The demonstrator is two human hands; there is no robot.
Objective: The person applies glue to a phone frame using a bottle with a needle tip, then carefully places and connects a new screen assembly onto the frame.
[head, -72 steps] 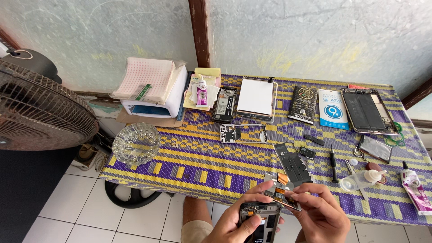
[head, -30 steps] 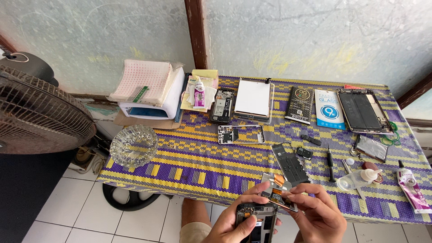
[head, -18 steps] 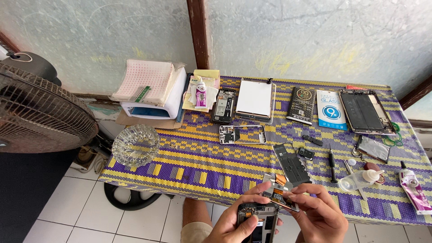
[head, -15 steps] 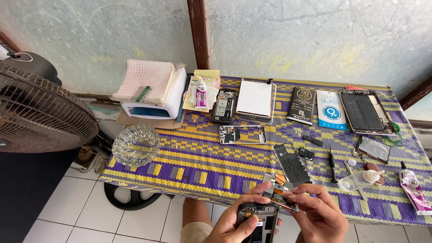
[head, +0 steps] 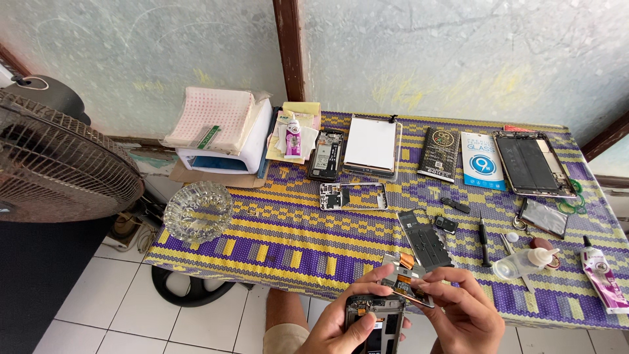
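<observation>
Head view: left hand point(head: 341, 331) grips the opened phone point(head: 375, 322) from below; right hand point(head: 462, 314) fingers pinch the small circuit board point(head: 407, 283) just above it.

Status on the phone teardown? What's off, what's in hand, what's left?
Done: a metal plate and an empty frame already lie on the table. In hand: left hand steadies the opened phone; right hand pinches a small board over it. Left: the phone's remaining insides, mostly hidden.

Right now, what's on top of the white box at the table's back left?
A pink perforated foam pad with a green strip lies on the white box. The pad covers most of the lid; nothing under it shows.
</observation>
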